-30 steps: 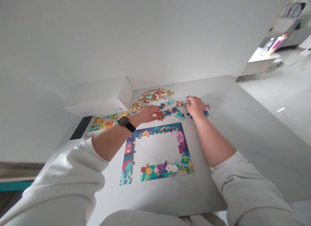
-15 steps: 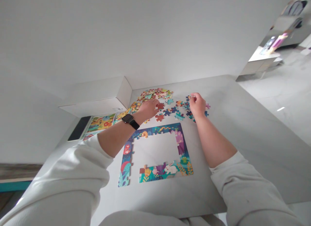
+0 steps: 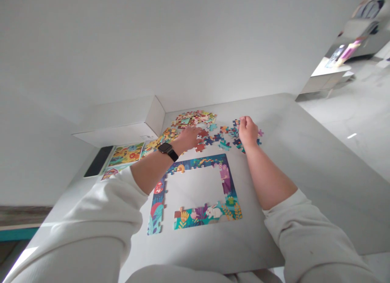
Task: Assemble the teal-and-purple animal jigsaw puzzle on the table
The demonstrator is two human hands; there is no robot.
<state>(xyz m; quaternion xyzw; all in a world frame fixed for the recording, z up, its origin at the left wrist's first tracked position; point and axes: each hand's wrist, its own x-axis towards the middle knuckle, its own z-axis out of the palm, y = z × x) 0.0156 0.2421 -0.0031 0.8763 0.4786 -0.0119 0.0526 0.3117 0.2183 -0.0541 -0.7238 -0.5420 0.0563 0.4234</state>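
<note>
On the pale grey counter (image 3: 283, 161), at the far left, sits a white cardboard box (image 3: 122, 126), its contents hidden. Just below it lies a flat black device (image 3: 98, 161), and beside that a brightly printed jungle picture card (image 3: 126, 153).

Moving right, the bare left forearm reaches forward, with a black smartwatch (image 3: 167, 151) on its wrist and a cream sweatshirt sleeve (image 3: 91, 222) pushed back. The left hand (image 3: 189, 137) is stretched out flat, fingers spread, just beside a reddish-brown jigsaw piece (image 3: 203, 133); whether it grasps anything, I cannot tell. Above it spreads a heap of multicoloured cardboard jigsaw pieces (image 3: 193, 119).

Below the hands lies a rectangular jigsaw border (image 3: 196, 163) in blue, teal and purple, with a gap in its lower side. Loose blue and teal pieces (image 3: 224, 145) scatter between the hands. The right hand (image 3: 248, 130) rests on its edge, fingers bunched, by a dark blue piece (image 3: 236, 122); I cannot tell whether it pinches it.
</note>
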